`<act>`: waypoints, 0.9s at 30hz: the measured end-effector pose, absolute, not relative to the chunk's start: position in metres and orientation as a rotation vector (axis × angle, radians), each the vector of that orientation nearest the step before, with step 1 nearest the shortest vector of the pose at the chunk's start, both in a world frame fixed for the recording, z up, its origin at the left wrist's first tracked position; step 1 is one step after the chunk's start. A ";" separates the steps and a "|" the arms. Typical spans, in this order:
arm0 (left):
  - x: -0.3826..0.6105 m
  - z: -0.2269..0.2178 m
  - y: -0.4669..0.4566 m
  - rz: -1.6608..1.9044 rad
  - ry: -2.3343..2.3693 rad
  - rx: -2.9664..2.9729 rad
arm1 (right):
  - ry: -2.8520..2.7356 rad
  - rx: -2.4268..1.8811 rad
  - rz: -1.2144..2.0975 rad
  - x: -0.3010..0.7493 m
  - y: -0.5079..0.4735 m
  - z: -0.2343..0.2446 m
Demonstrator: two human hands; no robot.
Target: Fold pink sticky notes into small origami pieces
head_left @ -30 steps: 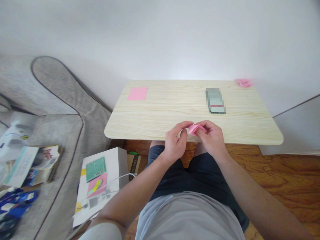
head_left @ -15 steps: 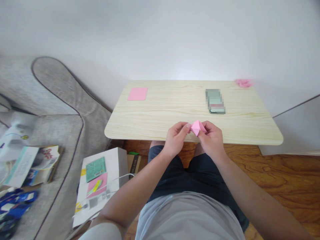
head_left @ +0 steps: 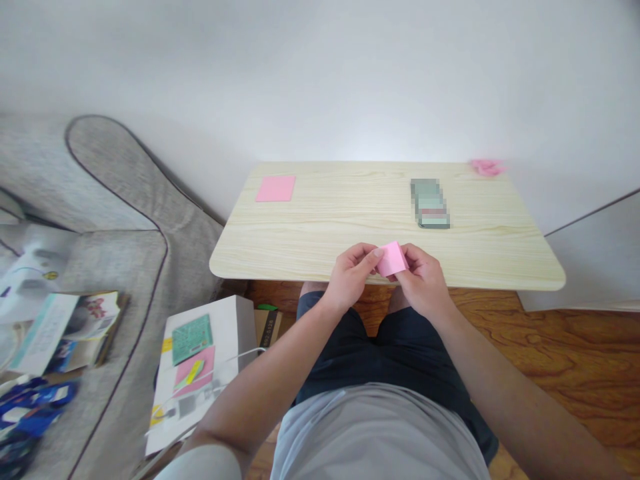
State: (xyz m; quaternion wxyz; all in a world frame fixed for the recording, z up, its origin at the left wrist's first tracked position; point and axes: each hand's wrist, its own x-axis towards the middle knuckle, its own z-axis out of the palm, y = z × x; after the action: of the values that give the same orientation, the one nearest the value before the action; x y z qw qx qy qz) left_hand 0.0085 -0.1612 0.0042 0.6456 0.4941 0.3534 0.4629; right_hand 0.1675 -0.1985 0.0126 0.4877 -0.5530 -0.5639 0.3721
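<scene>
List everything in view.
table: 1, pale wood, centre
wall: 1, white, back
folded paper: 1, pink, at table's near edge
paper square: 1, pink, table's left
pixelated object: 1, grey-green, table's right
bundle: 1, pink, table's far right
sofa: 1, grey, left
sofa items: several, mixed, sofa
box: 1, white, beside sofa
box-top items: several, green/pink/yellow/white, on box
carton: 1, brown, beside box
floor: 1, brown, below
shirt: 1, grey, bottom
shorts: 1, dark, bottom
left hand: 1, bare, on folded paper
right hand: 1, bare, likewise
</scene>
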 end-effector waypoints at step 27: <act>0.004 0.004 -0.157 1.064 0.696 0.844 | -1.589 -1.280 0.918 0.171 -0.211 0.034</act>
State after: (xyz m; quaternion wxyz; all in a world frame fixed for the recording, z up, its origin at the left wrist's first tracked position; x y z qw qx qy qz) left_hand 0.0038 -0.1566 0.0041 0.7227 0.3821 0.3151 0.4821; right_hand 0.1710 -0.2109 0.0345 0.4368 -0.5146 -0.6388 0.3691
